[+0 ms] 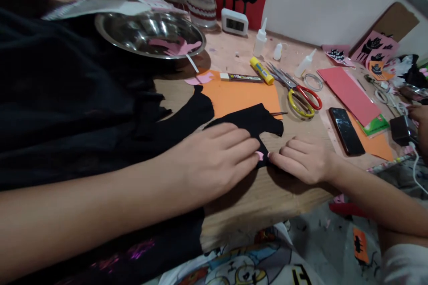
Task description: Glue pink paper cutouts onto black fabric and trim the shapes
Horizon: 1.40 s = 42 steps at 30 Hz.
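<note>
A cut piece of black fabric (247, 118) lies on the wooden board (240, 213). My left hand (224, 156) rests over its lower part, fingers together and bent down, gripping the fabric near the edge. At those fingertips shows a small pink bit (260, 156), perhaps paper. Facing it, my right hand (301, 158) is closed, its thumb and index finger pinching the fabric's narrow lower end, where another speck of pink shows. What lies beneath the fingers is hidden. A larger black cloth (83, 98) spreads out to the left.
Behind the fabric lie orange paper (244, 93), a glue stick (261, 70), scissors (302, 93) and a pencil-lead case (244, 78). A steel bowl (113, 31) holds pink scraps. Glue bottles (260, 44) stand farther back. To the right are a phone (347, 131) and another person's hand (419, 116).
</note>
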{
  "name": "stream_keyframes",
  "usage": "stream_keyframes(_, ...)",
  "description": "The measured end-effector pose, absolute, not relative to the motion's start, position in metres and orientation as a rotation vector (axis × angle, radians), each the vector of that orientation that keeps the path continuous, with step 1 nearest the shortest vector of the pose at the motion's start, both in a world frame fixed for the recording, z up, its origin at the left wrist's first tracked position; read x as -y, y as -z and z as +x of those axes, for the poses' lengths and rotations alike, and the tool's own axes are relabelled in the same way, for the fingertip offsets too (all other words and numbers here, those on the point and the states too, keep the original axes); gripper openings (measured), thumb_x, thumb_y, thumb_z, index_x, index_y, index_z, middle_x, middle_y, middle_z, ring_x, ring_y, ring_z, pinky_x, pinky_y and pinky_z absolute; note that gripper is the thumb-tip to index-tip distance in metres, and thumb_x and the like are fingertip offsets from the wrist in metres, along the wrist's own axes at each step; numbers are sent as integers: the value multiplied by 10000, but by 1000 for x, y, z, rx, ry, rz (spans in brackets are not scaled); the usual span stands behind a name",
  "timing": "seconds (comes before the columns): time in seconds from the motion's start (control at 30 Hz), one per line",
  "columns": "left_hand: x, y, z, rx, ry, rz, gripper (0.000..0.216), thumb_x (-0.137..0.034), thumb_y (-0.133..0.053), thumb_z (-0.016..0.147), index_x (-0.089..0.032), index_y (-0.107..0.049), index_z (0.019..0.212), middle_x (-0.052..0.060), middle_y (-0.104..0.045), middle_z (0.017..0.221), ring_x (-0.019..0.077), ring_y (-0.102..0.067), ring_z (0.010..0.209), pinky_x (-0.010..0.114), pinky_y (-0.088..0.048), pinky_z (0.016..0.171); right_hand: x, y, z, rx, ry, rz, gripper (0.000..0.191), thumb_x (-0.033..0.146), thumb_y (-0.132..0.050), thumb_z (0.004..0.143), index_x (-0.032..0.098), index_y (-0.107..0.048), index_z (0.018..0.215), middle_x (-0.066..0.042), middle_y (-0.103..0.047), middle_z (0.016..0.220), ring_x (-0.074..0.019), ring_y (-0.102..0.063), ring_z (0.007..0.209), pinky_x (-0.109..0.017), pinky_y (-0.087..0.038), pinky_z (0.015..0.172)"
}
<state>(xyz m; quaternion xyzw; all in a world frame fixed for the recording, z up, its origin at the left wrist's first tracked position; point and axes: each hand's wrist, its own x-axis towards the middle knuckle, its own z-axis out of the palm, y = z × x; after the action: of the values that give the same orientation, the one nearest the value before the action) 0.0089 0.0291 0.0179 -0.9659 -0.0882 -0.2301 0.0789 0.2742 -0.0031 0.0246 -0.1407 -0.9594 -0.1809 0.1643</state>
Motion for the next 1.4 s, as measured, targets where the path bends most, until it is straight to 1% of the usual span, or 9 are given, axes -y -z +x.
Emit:
stream_keyframes(0.13,-27,13,16,336,796,-3021,297,-238,-519,1068,-116,-773,1162,93,-826,1148,255,-753,1052,402,-592,953,5,-17,271,2768,557,-405,224,84,-533,1036,75,-740,950,0,-620,605,-148,-518,554,-302,-426,554)
stream_keyframes(0.37,-23,30,13,505,794,-3133,294,-211,-554,1033,-134,-748,1241,108,-795,1251,248,-736,1142,385,-570,1011,7,-17,271,2825,443,-454,246,109,-532,1043,62,-759,960,12,-565,584,-129,-474,538,-298,-375,489)
stream_keyframes(0.43,-20,27,14,562,810,-3110,333,-192,-466,1058,-137,-744,1231,90,-797,1242,228,-736,1125,366,-554,1012,6,-17,270,2819,418,-434,222,93,-560,1024,59,-767,953,9,-578,592,-124,-478,539,-291,-395,492)
stream_keyframes(0.57,-17,25,17,575,797,-3044,579,-130,-176,1108,-138,-745,1218,61,-798,1244,194,-732,1124,355,-516,1014,5,-17,268,2816,355,-464,187,36,-605,979,60,-773,900,7,-601,590,-122,-474,534,-293,-433,498)
stream_keyframes(0.67,-16,27,18,576,830,-3027,651,-92,-117,1099,-146,-759,1188,47,-806,1225,187,-722,1140,361,-479,1045,5,-19,267,2861,296,-504,202,26,-590,988,61,-777,923,10,-603,586,-123,-481,538,-290,-448,501)
stream_keyframes(0.93,-15,30,13,499,831,-3066,643,-40,-154,1069,-164,-779,1158,37,-794,1265,181,-713,1151,372,-441,1078,5,-19,269,2913,260,-513,205,86,-583,1029,85,-781,979,12,-626,605,-125,-493,564,-291,-440,510)
stream_keyframes(1.13,-14,29,13,515,855,-3047,650,-39,-144,1066,-154,-777,1164,44,-796,1258,183,-717,1129,367,-444,1063,4,-21,268,2916,232,-514,183,54,-615,995,80,-794,966,21,-607,591,-118,-492,552,-289,-418,498)
stream_keyframes(1.3,-13,33,14,537,882,-3030,530,-54,-267,1046,-149,-775,1166,64,-792,1241,205,-700,1132,369,-461,1047,1,-22,267,2891,221,-507,181,44,-618,989,80,-790,946,21,-604,591,-116,-498,551,-291,-399,485)
stream_keyframes(1.4,-14,32,14,537,903,-3014,576,-50,-214,1053,-154,-775,1137,57,-801,1205,197,-702,1118,367,-459,1043,1,-21,267,2884,235,-511,185,42,-625,988,105,-790,933,31,-598,585,-109,-491,543,-283,-384,475)
